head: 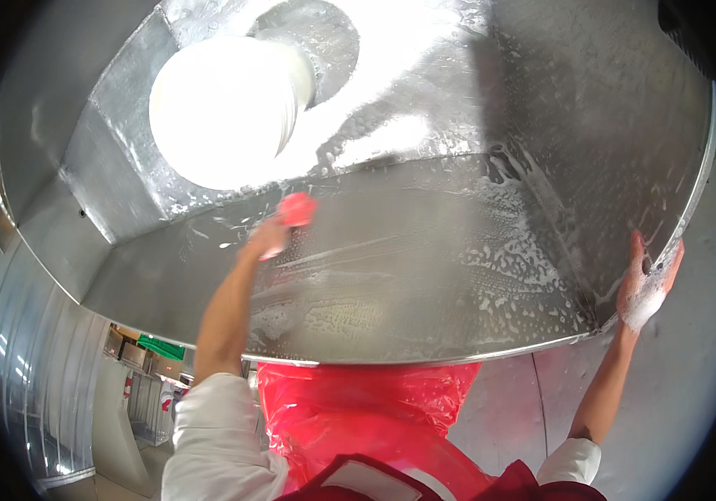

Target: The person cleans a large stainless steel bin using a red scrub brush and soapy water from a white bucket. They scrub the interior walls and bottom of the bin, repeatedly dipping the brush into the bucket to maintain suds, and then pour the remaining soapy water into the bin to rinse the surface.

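Observation:
My left hand (268, 239) reaches over the front rim of a large stainless steel tub (383, 263). A red scrubbing pad (297, 209) is in its fingers, against the near sloping wall or just off it; motion blur hides which. Soap foam streaks that wall and lies thicker towards the right corner. Further right, my right hand (644, 288) grips the tub's rim, thumb inside and fingers outside, with suds over its back. Inside the tub, beyond the pad, is a white round container (226, 113), so glaringly lit that its details are lost.
A red plastic apron (364, 401) covers my front, close to the tub's rim. Corrugated metal panelling (38, 351) stands at left. Behind it are shelves with boxes and a green crate (161, 347). Grey floor (508, 407) shows at right.

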{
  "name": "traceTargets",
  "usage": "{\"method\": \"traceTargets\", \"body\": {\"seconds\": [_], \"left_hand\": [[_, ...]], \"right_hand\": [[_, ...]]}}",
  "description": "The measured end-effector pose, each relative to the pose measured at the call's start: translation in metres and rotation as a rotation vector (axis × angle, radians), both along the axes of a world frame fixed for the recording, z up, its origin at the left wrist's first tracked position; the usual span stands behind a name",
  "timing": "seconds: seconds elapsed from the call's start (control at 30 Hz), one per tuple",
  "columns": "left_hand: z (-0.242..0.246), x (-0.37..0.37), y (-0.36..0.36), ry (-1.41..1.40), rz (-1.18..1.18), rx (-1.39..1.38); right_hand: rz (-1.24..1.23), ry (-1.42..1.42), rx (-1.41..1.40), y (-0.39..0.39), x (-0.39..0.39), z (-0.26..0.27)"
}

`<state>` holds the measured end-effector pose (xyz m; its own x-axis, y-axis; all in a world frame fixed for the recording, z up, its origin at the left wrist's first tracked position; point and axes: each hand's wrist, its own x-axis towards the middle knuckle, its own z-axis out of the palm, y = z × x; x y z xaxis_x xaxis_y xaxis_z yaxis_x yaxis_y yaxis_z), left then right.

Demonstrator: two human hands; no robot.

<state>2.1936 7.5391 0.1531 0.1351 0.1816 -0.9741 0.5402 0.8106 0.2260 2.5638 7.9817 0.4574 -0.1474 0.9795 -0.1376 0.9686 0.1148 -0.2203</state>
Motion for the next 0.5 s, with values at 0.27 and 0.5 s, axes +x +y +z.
{"method": "traceTargets", "body": {"seconds": [0.27,0.5], "left_hand": [[-0.061,0.237,0.191,-0.212,0.01,0.505],[-0.113,-0.002,-0.081,0.257,0.045,0.125]], "right_hand": [[-0.055,-0.035,-0.021,-0.005,0.0,-0.007],[0.132,-0.103,0.002,0.0,0.015,-0.004]]}}
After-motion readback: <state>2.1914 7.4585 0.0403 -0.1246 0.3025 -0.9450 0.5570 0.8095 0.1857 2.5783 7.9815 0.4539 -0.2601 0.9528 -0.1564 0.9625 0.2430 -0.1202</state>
